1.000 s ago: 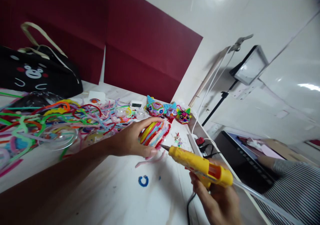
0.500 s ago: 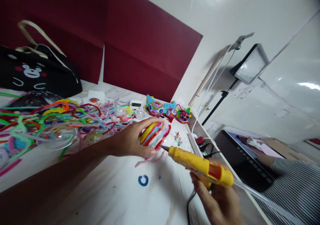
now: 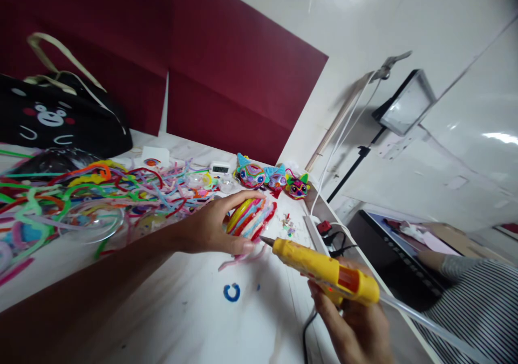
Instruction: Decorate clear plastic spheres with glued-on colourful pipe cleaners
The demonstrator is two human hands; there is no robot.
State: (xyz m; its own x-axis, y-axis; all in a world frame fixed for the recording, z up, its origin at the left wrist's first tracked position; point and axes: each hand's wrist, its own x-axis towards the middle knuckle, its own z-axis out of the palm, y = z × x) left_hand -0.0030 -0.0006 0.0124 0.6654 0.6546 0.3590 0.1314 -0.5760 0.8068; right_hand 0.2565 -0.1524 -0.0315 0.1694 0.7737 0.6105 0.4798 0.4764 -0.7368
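My left hand (image 3: 214, 226) grips a rounded piece covered in striped pipe cleaners (image 3: 251, 217), yellow, red, blue and pink. In my right hand (image 3: 356, 321) is a yellow glue gun (image 3: 319, 264), with a clear glue stick out of its back. The gun's metal tip is close to the piece's lower right edge; whether they touch I cannot tell. A pink pipe cleaner (image 3: 230, 262) lies just under the piece. Nearer to me on the white table (image 3: 202, 321) is a curled blue pipe cleaner (image 3: 232, 292).
Loose pipe cleaners (image 3: 101, 186) cover the table's left side, near a black bag (image 3: 52, 116). Three decorated animal faces (image 3: 251, 175) stand at the back by a small digital display (image 3: 220, 168). A power strip (image 3: 318, 232) runs at right. A person's striped sleeve (image 3: 477, 294) shows beyond.
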